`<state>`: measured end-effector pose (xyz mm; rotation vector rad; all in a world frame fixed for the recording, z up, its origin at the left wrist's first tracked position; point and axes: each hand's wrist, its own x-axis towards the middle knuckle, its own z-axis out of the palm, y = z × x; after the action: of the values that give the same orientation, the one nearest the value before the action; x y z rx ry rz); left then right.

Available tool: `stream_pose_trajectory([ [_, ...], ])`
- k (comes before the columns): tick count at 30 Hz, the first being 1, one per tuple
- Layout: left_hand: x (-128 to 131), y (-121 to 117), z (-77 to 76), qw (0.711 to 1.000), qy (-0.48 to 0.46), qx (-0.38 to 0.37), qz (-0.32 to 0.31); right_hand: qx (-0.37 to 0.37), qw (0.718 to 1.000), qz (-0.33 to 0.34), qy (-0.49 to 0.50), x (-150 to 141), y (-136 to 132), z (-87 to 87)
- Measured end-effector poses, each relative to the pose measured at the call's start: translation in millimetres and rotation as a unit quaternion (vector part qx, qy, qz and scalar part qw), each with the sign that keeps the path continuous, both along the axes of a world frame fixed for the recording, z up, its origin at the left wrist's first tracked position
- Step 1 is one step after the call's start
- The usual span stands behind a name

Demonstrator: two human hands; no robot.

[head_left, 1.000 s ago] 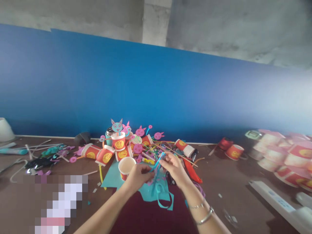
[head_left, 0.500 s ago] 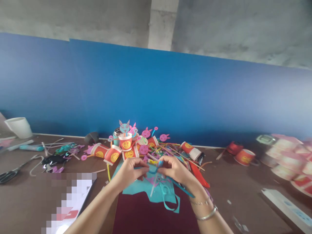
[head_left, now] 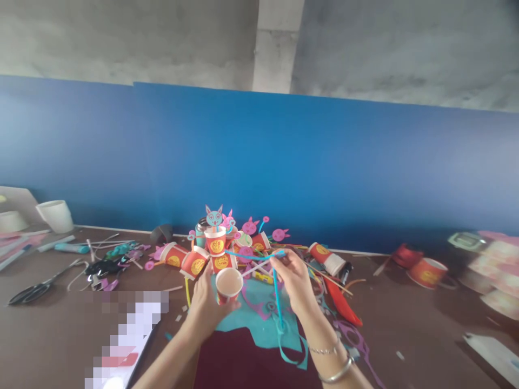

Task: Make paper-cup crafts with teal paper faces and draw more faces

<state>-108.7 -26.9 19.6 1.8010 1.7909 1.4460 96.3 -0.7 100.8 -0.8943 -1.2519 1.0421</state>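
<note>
While red-and-white cups (head_left: pixel 216 244) crowd the far middle and black scissors (head_left: pixel 34 292) lie at the left, the left hand (head_left: pixel 206 303) curls its fingers around a smooth, round-mouthed paper cup (head_left: pixel 229 282) over a ragged turquoise sheet (head_left: pixel 245 320); to the cup's right, the right hand (head_left: pixel 292 278) pinches slim blue strips (head_left: pixel 278 302) between thumb and fingertips.
</note>
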Motion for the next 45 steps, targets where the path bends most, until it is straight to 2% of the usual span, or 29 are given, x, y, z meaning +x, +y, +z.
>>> stream_pose_trajectory([
  [2, 7.8, -1.9, -20.5, 0.999, 0.033, 0.009, 0.021, 0.043, 0.997, 0.016, -0.065, -5.1, -3.8, -1.4],
  [4, 13.7, -3.3, -29.1, 0.998, 0.048, 0.02, 0.026, 0.084, 0.985, 0.036, -0.143, -8.6, -9.0, -1.8],
  [8, 20.0, -7.3, -24.2, 0.994, 0.033, 0.072, -0.079, 0.132, 0.953, 0.087, -0.259, -8.7, -17.4, -0.7],
  [10, 21.6, -11.6, -19.1, 0.99, 0.005, 0.063, -0.126, 0.137, 0.941, 0.108, -0.291, -6.7, -19.8, 0.4],
  [16, 23.3, -23.1, -10.7, 0.979, -0.082, 0.024, -0.186, 0.138, 0.913, 0.124, -0.364, -3.9, -24.8, 4.0],
  [21, 23.8, -24.8, -9.1, 0.969, -0.128, -0.014, -0.21, 0.137, 0.899, 0.132, -0.394, -5.4, -27.7, 5.5],
  [33, 25.9, -26.2, -3.9, 0.964, -0.146, -0.013, -0.22, 0.177, 0.874, 0.119, -0.436, -8.4, -29.7, 3.1],
  [37, 26.1, -24.3, -6.2, 0.967, -0.147, 0.013, -0.209, 0.197, 0.864, 0.094, -0.453, -10.8, -27.8, 1.5],
  [45, 29.7, -29.1, -0.6, 0.949, -0.141, 0.028, -0.279, 0.188, 0.87, 0.064, -0.451, -15.2, -26.8, -6.4],
])
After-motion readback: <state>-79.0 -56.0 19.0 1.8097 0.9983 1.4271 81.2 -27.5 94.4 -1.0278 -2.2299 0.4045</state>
